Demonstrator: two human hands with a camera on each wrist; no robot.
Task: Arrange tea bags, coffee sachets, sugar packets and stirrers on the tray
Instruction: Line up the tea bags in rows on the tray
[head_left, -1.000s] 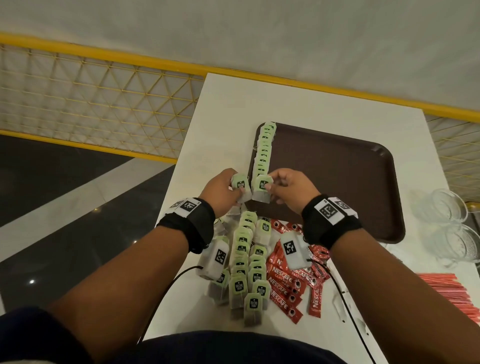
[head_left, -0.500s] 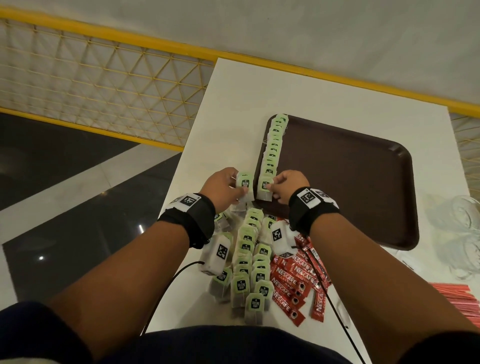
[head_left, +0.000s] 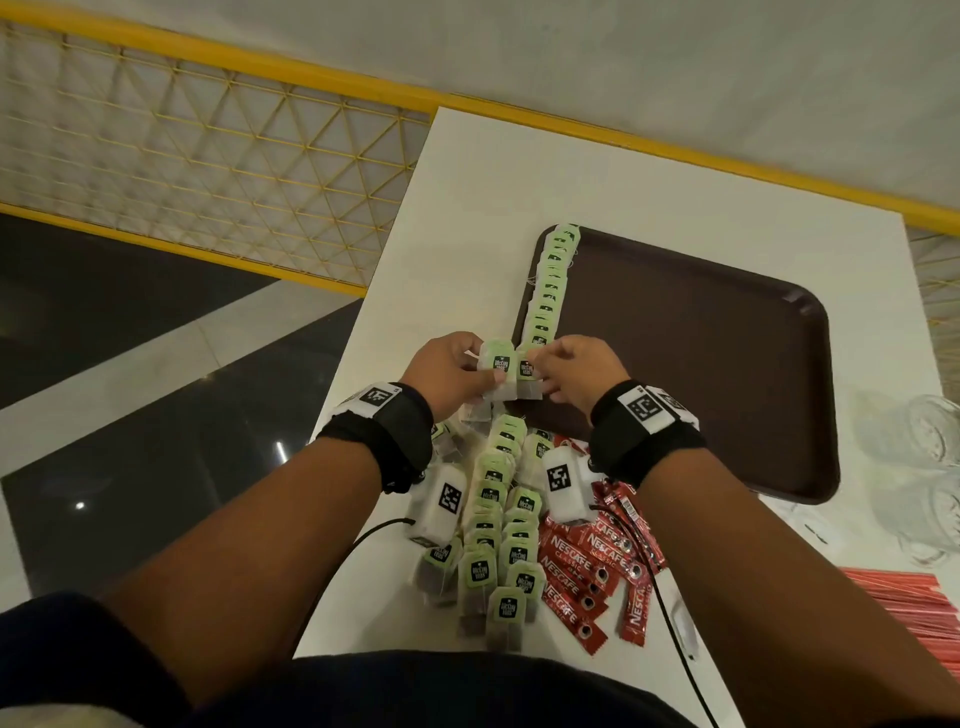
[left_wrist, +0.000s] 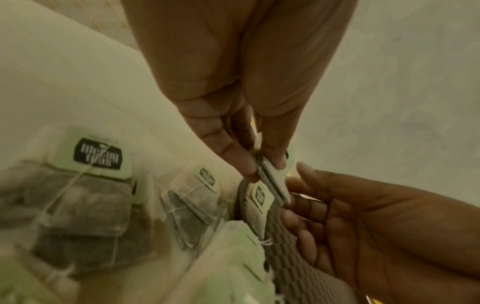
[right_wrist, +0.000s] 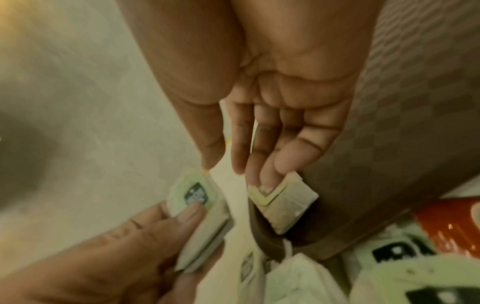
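- Head view: the left hand (head_left: 449, 371) pinches a small stack of green-tagged paper tea bags (head_left: 497, 371), and the right hand (head_left: 574, 371) has its grip closed on a single green-tagged tea bag (head_left: 527, 376). The two lie side by side over the near left corner of the dark brown plastic tray (head_left: 727, 374).
- Just beyond the right grip, a row of green-tagged tea bags (head_left: 551, 288) runs overlapped along the tray's left edge to its far corner. The single bag is held at the near end of that row, probably so it can go down as the next one in line.
- The left grip keeps its stack close beside the right, likely as a ready supply from which bags are taken one at a time.
- Below both grips, toward the body, a loose heap of green-tagged tea bags (head_left: 498, 540) lies on the white bench (head_left: 493, 197), with red Nescafe coffee sachets (head_left: 587, 571) just right of it. Red stirrers (head_left: 904, 603) lie well off to the right, near clear glass cups (head_left: 930, 441).
- The left wrist view shows what the head view hides: the stack seen edge-on between thumb and forefinger, several tags thick, and the tray's chequered surface under the right hand's fingers.
- The right wrist view shows the single bag pressed under the fingertips (right_wrist: 270, 174) at the tray's rim, with the left thumb lying on the stack's top tag.
- No sugar packets can be made out in any view.
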